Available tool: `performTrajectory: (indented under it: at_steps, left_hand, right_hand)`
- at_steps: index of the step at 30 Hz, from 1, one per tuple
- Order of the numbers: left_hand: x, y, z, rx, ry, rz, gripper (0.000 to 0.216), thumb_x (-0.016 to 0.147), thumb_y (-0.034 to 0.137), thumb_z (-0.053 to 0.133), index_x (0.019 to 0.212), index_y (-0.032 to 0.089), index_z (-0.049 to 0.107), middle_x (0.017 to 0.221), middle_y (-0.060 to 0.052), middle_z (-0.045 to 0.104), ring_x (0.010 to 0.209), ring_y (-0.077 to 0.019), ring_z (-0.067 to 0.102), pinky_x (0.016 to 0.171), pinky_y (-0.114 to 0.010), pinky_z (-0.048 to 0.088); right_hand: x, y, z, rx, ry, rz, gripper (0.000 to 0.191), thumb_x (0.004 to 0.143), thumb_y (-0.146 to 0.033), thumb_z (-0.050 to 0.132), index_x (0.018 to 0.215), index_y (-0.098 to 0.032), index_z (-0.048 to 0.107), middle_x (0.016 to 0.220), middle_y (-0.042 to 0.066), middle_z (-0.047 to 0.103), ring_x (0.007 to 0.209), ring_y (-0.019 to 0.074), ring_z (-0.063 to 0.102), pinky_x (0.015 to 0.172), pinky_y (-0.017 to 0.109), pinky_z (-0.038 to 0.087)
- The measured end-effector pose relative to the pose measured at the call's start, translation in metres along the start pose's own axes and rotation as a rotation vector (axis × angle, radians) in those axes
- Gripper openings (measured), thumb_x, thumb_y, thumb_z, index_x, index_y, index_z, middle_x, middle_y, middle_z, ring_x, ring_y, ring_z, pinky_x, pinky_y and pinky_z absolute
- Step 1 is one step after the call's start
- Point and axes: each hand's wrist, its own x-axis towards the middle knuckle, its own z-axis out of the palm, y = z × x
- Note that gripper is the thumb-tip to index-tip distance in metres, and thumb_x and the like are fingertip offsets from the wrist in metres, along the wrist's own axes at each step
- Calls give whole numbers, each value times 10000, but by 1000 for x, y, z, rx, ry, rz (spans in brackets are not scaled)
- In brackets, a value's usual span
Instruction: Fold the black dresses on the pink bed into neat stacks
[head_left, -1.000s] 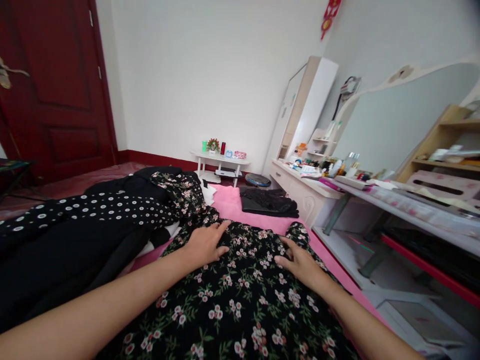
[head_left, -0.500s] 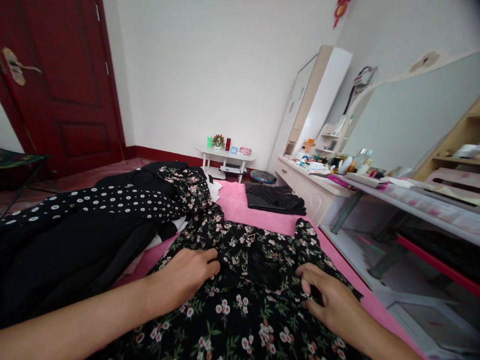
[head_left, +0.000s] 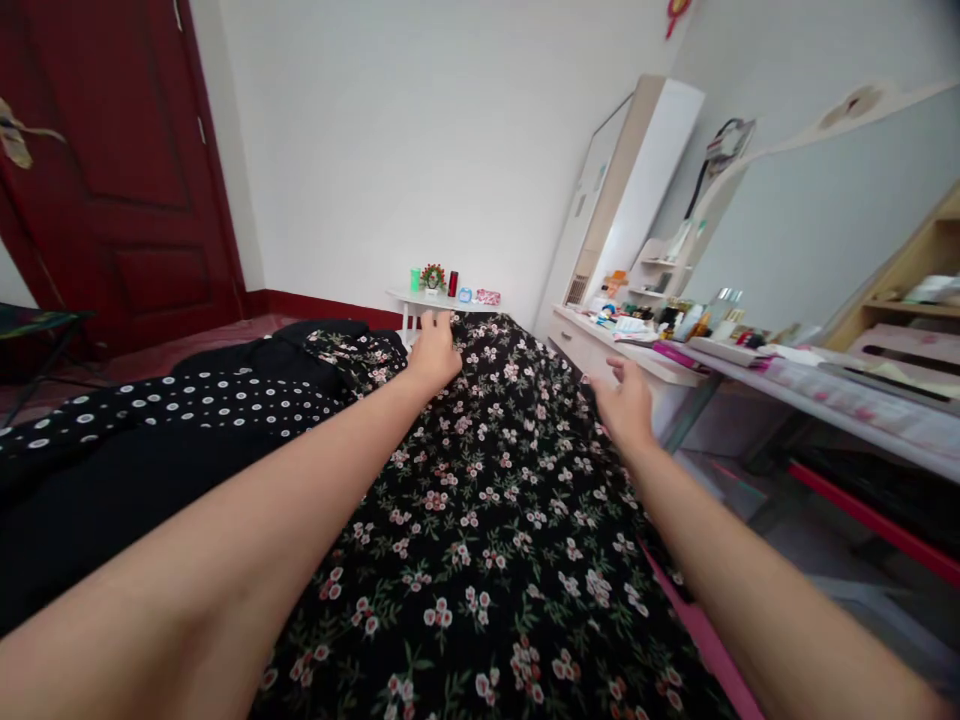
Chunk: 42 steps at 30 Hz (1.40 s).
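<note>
A black dress with pink-and-white flowers point(head_left: 487, 490) is stretched up and away from me, its far part raised between my hands. My left hand point(head_left: 436, 352) is closed on its upper left edge. On the other side my right hand point(head_left: 624, 402) pinches the right edge between thumb and fingers. The near part of the dress spreads down toward me. Its neckline is hidden. To the left lies a heap of dark clothes point(head_left: 135, 490), with a white-dotted black garment point(head_left: 217, 400) on it.
A strip of pink bedding point(head_left: 709, 640) shows at the lower right. Beyond the dress stands a small white table point(head_left: 397, 297) with little items. A white dresser point(head_left: 581, 340) and a desk point(head_left: 787, 385) with bottles run along the right. A red door point(head_left: 135, 180) is at the left.
Both hands have moved up and away from me, raising the far part of the dress off the bed. It now covers the folded black clothes and most of the pink bedding.
</note>
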Motion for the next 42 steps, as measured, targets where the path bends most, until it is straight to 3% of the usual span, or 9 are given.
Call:
performTrajectory:
  at_steps: [2, 9, 15, 21, 26, 30, 36, 39, 42]
  left_hand:
    - [-16, -12, 32, -76, 8, 57, 570, 783, 167, 561, 1319, 136, 368, 1382, -164, 359, 1188, -259, 513, 1013, -349, 411]
    - [-101, -55, 109, 79, -298, 279, 529, 917, 421, 370, 1389, 181, 359, 1495, -104, 303, 1380, -260, 252, 1121, -420, 213]
    - [-100, -59, 112, 180, -361, 182, 612, 918, 553, 247, 1404, 203, 373, 1512, -91, 271, 1398, -268, 199, 1118, -466, 163]
    - [-103, -57, 115, 200, -315, 184, 609, 918, 542, 240, 1398, 197, 390, 1507, -95, 283, 1392, -274, 213, 1118, -465, 163]
    - [-103, -57, 116, 203, -295, 181, 597, 916, 533, 254, 1394, 202, 394, 1502, -86, 298, 1386, -277, 227, 1118, -461, 166]
    - [-103, -56, 114, 197, -306, 183, 596, 917, 529, 257, 1392, 196, 397, 1501, -91, 299, 1386, -277, 227, 1117, -462, 167]
    - [-103, -55, 112, 184, -320, 168, 589, 918, 532, 253, 1393, 214, 392, 1510, -74, 282, 1391, -271, 216, 1119, -462, 168]
    - [-103, -53, 110, 183, -320, 166, 581, 920, 524, 261, 1389, 211, 397, 1509, -77, 283, 1391, -268, 215, 1123, -458, 159]
    - [-105, -55, 109, 170, -323, 170, 574, 923, 525, 268, 1385, 211, 397, 1506, -80, 290, 1393, -268, 212, 1126, -457, 156]
  right_hand:
    - [-25, 10, 30, 36, 217, -53, 425, 821, -382, 436, 1164, -158, 549, 1278, 141, 536, 1217, 246, 454, 1033, 423, 334]
    - [-98, 38, 91, -310, -375, 71, 562, 900, -536, 340, 1317, -188, 483, 1470, 116, 348, 1375, 288, 247, 1098, 528, 159]
    - [-82, 38, 76, -308, -349, -70, 440, 904, -467, 386, 1185, -192, 583, 1300, 96, 542, 1208, 231, 471, 1020, 375, 329]
    - [-46, 82, 54, -389, 32, 70, 317, 878, -300, 399, 1105, -166, 575, 1135, 113, 590, 1052, 220, 545, 886, 319, 409]
    - [-12, 109, 55, -547, -249, 261, 475, 800, -460, 554, 1189, -188, 551, 1093, 111, 637, 976, 261, 604, 752, 328, 444]
    - [8, 109, 54, -640, -415, 216, 235, 788, -352, 552, 922, -215, 689, 927, 87, 686, 882, 243, 639, 692, 299, 444]
    - [14, 97, 51, -770, -179, 324, 349, 785, -149, 455, 1077, -105, 642, 1092, 222, 607, 1019, 340, 579, 772, 417, 444]
    - [2, 76, 71, -681, -34, 165, 380, 830, -231, 454, 1180, -139, 572, 1192, 180, 560, 1100, 307, 521, 872, 425, 415]
    - [-15, 59, 99, -481, -192, -54, 436, 895, -366, 397, 1280, -189, 500, 1320, 102, 509, 1198, 237, 459, 997, 384, 346]
